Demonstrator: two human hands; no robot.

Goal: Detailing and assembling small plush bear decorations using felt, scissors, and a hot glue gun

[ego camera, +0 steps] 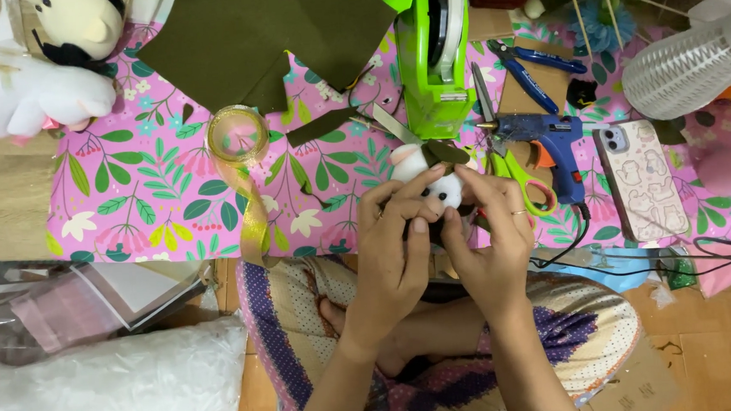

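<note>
Both hands hold a small white plush toy (431, 177) with a dark green felt piece (444, 152) on its top, just above my lap. My left hand (394, 237) grips the toy from the left and below, thumb pressed up on its front. My right hand (490, 228), with a ring on one finger, wraps it from the right, fingertips on the toy's face. Most of the toy's body is hidden behind my fingers.
Pink floral paper (148, 183) covers the work surface. On it lie dark green felt sheets (257, 36), a gold ribbon roll (238, 133), a green tape dispenser (432, 52), green-handled scissors (514, 168), a blue glue gun (549, 137), blue pliers (537, 63) and a phone (641, 178). A white stuffing bag (108, 386) sits lower left.
</note>
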